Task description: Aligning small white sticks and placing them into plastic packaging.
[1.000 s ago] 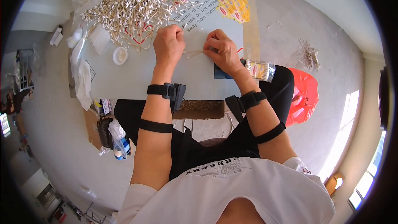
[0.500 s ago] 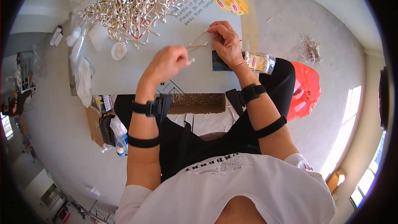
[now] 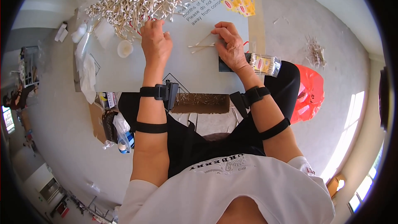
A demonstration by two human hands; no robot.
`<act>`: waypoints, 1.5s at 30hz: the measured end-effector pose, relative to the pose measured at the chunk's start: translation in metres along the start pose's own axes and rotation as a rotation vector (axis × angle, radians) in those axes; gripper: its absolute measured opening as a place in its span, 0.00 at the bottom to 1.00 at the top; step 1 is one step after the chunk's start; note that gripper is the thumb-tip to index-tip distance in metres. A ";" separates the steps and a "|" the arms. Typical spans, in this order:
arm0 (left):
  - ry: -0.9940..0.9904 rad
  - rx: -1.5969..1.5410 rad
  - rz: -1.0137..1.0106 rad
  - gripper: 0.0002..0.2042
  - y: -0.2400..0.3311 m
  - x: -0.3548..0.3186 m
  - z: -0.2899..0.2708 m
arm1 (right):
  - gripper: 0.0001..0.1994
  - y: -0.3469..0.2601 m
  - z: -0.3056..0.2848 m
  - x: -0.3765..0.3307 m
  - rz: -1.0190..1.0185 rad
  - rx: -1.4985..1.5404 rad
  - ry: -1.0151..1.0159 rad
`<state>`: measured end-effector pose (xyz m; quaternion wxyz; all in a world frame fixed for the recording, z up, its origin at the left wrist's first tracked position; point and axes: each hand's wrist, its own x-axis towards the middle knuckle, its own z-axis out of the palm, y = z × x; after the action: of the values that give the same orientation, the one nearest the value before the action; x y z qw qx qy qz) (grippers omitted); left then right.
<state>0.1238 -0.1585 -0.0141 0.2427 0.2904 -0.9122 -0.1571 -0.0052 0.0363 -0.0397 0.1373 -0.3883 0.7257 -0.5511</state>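
Note:
At the near edge of a large heap of cotton swabs (image 3: 137,2), my left hand (image 3: 156,45) has its fingers bent down. Its fingertips are partly hidden, and I cannot make out what is in them. My right hand (image 3: 232,49) is on the right of the table with curled fingers. A thin cotton swab (image 3: 203,40) slants out from its fingertips. Beside that, a couple of other cotton swabs (image 3: 202,48) are close to the fingers; I cannot tell whether they are held or lie on the grey tabletop (image 3: 186,72).
Yellow printed cards (image 3: 239,1) lie at the far right. By my right wrist is a clear pack of cotton swabs (image 3: 265,64) with a dark piece under my hand. A small white round cup (image 3: 124,49) is left of my left hand. Below the table edge sits an open brown box (image 3: 201,104).
My left hand has moved away and to the left, from mid-table to the heap's edge. My right hand stays in nearly the same place. The view has shifted slightly.

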 end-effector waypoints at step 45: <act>0.230 0.160 -0.167 0.09 -0.002 0.002 0.012 | 0.08 -0.008 0.004 0.002 -0.160 -0.217 0.001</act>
<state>0.1167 -0.1599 -0.0245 0.3078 0.3996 -0.8607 -0.0694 -0.0013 0.0312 -0.0336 0.0497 -0.4575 0.7478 -0.4786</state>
